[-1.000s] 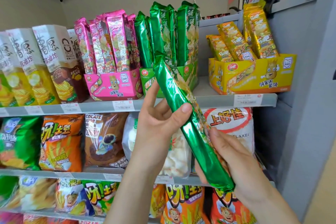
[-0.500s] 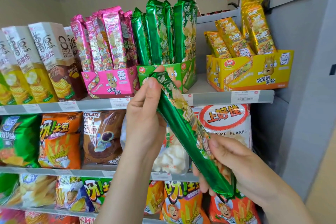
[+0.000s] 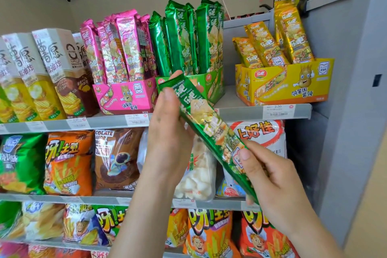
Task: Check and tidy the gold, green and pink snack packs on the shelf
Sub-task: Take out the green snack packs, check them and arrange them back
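Note:
A long green snack pack (image 3: 206,128) is held slantwise in front of the shelves, printed face toward me. My left hand (image 3: 167,132) pinches its upper end; my right hand (image 3: 270,182) grips its lower end. On the top shelf (image 3: 236,114), upright green packs (image 3: 184,37) fill a green display box (image 3: 213,88). Pink packs (image 3: 121,48) stand in a pink box (image 3: 125,98) to its left. Gold packs (image 3: 270,46) lean in a yellow box (image 3: 289,84) to the right.
Tall chip cartons (image 3: 41,73) line the top shelf's left part. Lower shelves hold crisp bags (image 3: 67,163) and a white shrimp-flakes bag (image 3: 261,138). A grey side panel (image 3: 339,111) closes the shelf on the right.
The green pack has been turned so its printed front faces me, and its top end has dropped slightly. My left hand shifted from the pack's middle to its upper end.

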Demonstrator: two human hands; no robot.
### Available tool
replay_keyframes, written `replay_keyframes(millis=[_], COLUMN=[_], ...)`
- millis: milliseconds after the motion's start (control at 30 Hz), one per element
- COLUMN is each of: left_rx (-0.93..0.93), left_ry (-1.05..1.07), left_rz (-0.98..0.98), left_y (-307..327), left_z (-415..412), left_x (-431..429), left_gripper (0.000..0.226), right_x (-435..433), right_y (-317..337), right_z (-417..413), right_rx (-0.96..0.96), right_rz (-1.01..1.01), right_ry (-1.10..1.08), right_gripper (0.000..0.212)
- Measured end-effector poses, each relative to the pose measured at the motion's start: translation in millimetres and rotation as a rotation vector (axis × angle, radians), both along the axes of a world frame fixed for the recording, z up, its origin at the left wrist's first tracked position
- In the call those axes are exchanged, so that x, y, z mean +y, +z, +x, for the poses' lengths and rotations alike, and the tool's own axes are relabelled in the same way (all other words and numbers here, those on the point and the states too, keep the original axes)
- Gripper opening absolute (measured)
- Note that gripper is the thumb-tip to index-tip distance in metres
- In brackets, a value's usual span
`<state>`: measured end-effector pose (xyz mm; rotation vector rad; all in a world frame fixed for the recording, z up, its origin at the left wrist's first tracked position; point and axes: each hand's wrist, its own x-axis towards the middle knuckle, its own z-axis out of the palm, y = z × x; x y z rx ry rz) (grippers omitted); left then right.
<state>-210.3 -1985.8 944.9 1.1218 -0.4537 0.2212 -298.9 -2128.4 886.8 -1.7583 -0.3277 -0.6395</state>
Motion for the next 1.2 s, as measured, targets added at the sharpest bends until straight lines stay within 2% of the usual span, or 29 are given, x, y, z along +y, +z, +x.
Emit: replay_keyframes(millis=[33, 133, 233, 267, 300, 367, 400, 467, 500, 567, 600, 667, 733, 833, 900, 967, 1033, 1200], left_rx=[-0.039, -0.091, -0.087, -0.08, -0.078, -0.087, -0.082, -0.062, -0.047, -0.06, -0.103, -0.177, -0.158, -0.074, -0.046, -0.075, -0.124, -0.156], left_ry=[-0.002, -0.062, -0.034, -0.045, -0.058, -0.105, -0.112, -0.136, -0.135, -0.074, -0.026, 0.026, 0.018, -0.044, -0.066, -0.079, -0.08, -0.162], left_rz=[0.065, 0.136, -0.009, -0.067, -0.106, -0.148, -0.163, -0.164, -0.153, 0.0, 0.126, 0.264, 0.185, 0.063, 0.032, 0.032, 0.038, -0.029], left_y=[2, -1, 5, 8, 11, 14, 15, 14, 14, 14, 12, 8, 8, 11, 9, 9, 13, 15], left_z=[-3, -8, -5, -4, -4, -3, -2, -2, -4, -9, -11, -15, -17, -17, -16, -17, -17, -12], left_x=[2, 1, 3, 4, 6, 8, 7, 8, 8, 8, 7, 3, 2, 2, 1, 1, 3, 9], left_gripper=[0.042, 0.066, 0.078, 0.075, 0.058, 0.008, 0.008, 0.008, 0.024, 0.06, 0.067, 0.062, 0.056, 0.06, 0.054, 0.05, 0.051, 0.044], right_x=[0, 1, 0, -2, -5, -6, -2, 3, 3, 8, 9, 13, 17, 20, 22, 25, 28, 31], right_y=[-1, -3, 1, 4, 3, -3, -4, -9, -16, -15, -15, -16, -17, -18, -18, -21, -22, -13], right_z=[1, 1, 7, 13, 10, 12, 15, 14, 12, 15, 16, 16, 15, 15, 16, 16, 15, 10], right_rx=[-0.053, -0.173, -0.059, 0.053, 0.166, 0.285, 0.279, 0.203, 0.179, 0.13, 0.096, 0.014, -0.063, -0.222, -0.354, -0.457, -0.49, -0.371], right_rz=[-0.049, -0.098, 0.116, 0.203, 0.261, 0.399, 0.449, 0.517, 0.537, 0.519, 0.498, 0.416, 0.325, 0.213, 0.024, -0.134, -0.146, 0.074], right_ry=[-0.066, -0.182, -0.028, 0.033, 0.133, 0.313, 0.359, 0.381, 0.358, 0.29, 0.265, 0.195, 0.106, -0.12, -0.333, -0.432, -0.387, -0.104], right_gripper=[0.028, 0.028, 0.038, 0.043, 0.05, 0.066, 0.071, 0.068, 0.065, 0.06, 0.055, 0.049, 0.052, 0.054, 0.058, 0.063, 0.054, 0.037])
